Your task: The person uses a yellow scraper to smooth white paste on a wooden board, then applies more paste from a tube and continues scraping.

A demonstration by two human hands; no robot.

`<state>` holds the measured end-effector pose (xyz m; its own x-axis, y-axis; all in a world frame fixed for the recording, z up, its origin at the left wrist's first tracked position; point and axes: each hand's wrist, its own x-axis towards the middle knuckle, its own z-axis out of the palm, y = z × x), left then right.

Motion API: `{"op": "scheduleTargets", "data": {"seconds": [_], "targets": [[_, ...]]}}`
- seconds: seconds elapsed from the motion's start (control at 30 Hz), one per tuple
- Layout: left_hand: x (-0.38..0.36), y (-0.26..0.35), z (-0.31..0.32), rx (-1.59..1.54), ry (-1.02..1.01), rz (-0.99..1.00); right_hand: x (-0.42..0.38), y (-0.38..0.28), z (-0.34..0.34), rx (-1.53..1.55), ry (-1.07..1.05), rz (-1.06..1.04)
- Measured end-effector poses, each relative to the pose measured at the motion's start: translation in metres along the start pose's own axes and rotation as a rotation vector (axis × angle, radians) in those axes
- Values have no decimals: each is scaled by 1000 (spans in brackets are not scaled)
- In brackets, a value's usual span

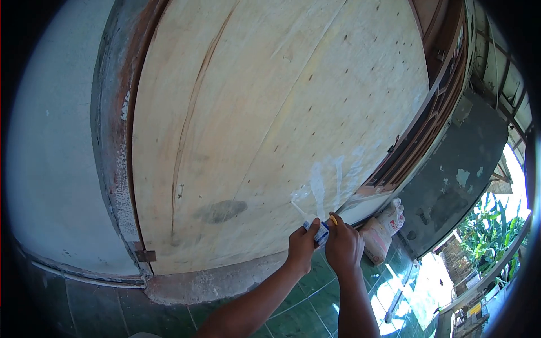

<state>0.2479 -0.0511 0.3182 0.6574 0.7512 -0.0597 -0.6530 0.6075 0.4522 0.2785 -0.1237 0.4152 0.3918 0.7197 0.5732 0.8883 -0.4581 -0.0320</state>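
Left hand (302, 247) in close, thumb and fingers pinched narrow on small blue-and-white packet (321, 233), right between both hands. Right hand (344, 248) just beside, fingers curled tight, small yellow item (333, 219) poking from grip; what it is, too small to tell. Beyond them, pale plywood panel (270, 124), white smears near packet, dark smudge low down. Bulging sacks (377, 241) rest on green tiled floor (293, 316), right of hands. Farther right, dark gray wall (451, 163), paint patchy; leafy green plants (493, 225) out in bright light.
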Motion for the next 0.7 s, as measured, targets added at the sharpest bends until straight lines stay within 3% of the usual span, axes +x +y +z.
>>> {"op": "scheduleTargets", "data": {"seconds": [0.03,0.13,0.17,0.27,0.33,0.47,0.57,0.7], "targets": [[-6,2,-2,81,62,42,-2,-5,-9,19,47,44],[-15,-12,-25,255,189,134,5,29,27,474,386,84],[-18,-15,-34,310,224,141,7,20,33,771,356,226],[-29,-24,-58,410,324,130,19,-1,77,1318,348,357],[-33,-29,-75,475,372,142,23,-22,95,1338,435,268],[-50,-20,-100,556,368,145,26,-61,113,1288,480,297],[-65,-2,-109,624,353,172,30,-75,127,1046,677,146],[-79,10,-116,675,362,212,30,-85,137,941,807,25]]}}
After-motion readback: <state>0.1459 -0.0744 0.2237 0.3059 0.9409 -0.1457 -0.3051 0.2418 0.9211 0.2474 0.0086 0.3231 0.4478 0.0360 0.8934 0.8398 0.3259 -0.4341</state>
